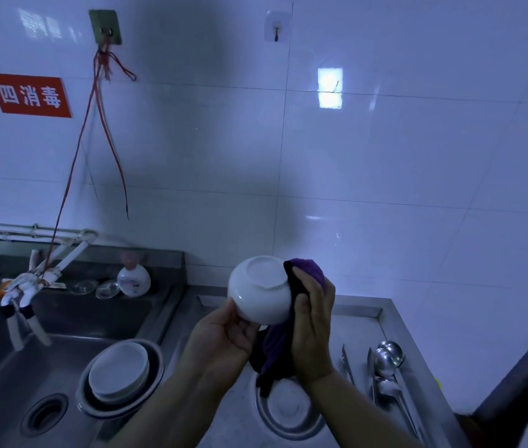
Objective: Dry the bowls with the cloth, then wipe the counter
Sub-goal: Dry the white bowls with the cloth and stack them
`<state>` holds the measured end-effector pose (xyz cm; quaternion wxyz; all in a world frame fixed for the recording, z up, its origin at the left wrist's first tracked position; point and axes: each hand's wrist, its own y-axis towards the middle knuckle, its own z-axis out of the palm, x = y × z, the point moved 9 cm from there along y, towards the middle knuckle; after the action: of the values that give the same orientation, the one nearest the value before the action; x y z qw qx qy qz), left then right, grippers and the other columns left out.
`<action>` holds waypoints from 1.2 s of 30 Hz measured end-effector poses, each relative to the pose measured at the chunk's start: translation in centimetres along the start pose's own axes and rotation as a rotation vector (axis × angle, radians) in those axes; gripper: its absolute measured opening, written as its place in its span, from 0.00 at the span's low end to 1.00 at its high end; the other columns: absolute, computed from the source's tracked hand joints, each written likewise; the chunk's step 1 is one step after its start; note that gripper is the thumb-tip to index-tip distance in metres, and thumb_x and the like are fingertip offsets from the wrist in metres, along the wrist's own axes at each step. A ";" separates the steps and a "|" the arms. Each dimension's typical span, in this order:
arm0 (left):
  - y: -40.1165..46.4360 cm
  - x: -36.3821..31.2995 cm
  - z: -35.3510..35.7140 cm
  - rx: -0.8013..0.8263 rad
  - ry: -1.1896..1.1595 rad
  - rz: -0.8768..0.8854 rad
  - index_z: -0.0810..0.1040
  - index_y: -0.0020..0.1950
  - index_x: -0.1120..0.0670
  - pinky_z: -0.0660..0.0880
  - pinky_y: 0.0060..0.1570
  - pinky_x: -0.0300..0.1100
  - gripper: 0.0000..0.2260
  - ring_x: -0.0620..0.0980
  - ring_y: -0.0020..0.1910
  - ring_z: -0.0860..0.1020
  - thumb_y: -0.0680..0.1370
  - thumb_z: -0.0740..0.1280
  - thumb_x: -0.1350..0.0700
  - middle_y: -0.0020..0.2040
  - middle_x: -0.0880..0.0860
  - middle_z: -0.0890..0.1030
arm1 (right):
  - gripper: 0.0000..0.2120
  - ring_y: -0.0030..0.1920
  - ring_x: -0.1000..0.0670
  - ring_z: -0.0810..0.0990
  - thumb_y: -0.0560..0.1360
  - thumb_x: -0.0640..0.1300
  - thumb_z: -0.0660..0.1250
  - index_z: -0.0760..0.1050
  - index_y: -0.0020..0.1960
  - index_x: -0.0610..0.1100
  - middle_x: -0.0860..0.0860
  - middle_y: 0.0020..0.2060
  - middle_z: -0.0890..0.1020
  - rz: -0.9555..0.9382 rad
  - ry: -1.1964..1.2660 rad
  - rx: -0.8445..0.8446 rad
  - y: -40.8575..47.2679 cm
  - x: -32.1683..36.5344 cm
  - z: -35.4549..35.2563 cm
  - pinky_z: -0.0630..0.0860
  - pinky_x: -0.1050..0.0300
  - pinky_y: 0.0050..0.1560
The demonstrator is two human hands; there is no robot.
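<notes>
Held above the steel counter (382, 313): round white ceramic bowl (261, 291), foot up, in left hand (223, 333) grip; right hand (312, 331) grasping purple cloth (307, 270). Best to turn bowl slowly against cloth (rim too).

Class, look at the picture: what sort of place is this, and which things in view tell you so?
Most likely a canteen or commercial kitchen's dishwashing area. A stainless steel sink holds stacked white bowls, the white tiled wall carries a red sign, and metal ladles lie on the steel counter.
</notes>
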<state>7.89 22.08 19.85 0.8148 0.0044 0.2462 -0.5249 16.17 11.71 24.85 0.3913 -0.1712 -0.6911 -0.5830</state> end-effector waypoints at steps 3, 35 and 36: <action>0.7 -0.3 -0.1 0.010 0.092 0.040 0.76 0.58 0.63 0.82 0.45 0.46 0.14 0.53 0.48 0.83 0.76 0.60 0.59 0.53 0.60 0.83 | 0.16 0.62 0.58 0.70 0.79 0.41 0.53 0.71 0.62 0.53 0.48 0.60 0.71 0.088 0.066 0.058 1.1 -1.1 -0.1 0.65 0.66 0.64; -1.1 -19.0 -19.7 -0.562 2.067 0.300 0.66 0.30 0.48 0.64 0.31 0.40 0.15 0.48 0.31 0.72 0.77 0.60 0.58 0.30 0.48 0.72 | 0.12 0.46 0.50 0.75 0.79 0.36 0.60 0.81 0.53 0.45 0.46 0.47 0.78 0.310 -0.311 0.736 -5.6 -13.8 15.9 0.66 0.62 0.49; -0.7 -19.6 -20.4 -0.582 2.129 0.297 0.68 0.32 0.48 0.66 0.32 0.41 0.14 0.50 0.34 0.75 0.77 0.60 0.58 0.32 0.49 0.74 | 0.13 0.45 0.53 0.75 0.79 0.35 0.60 0.81 0.52 0.47 0.48 0.45 0.78 0.327 -0.305 0.708 -5.6 -14.0 16.0 0.66 0.63 0.49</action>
<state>-7.18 43.93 10.06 0.2124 0.2907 0.9301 -0.0727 15.66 28.37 10.52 0.4068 -0.2180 -0.8625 -0.2076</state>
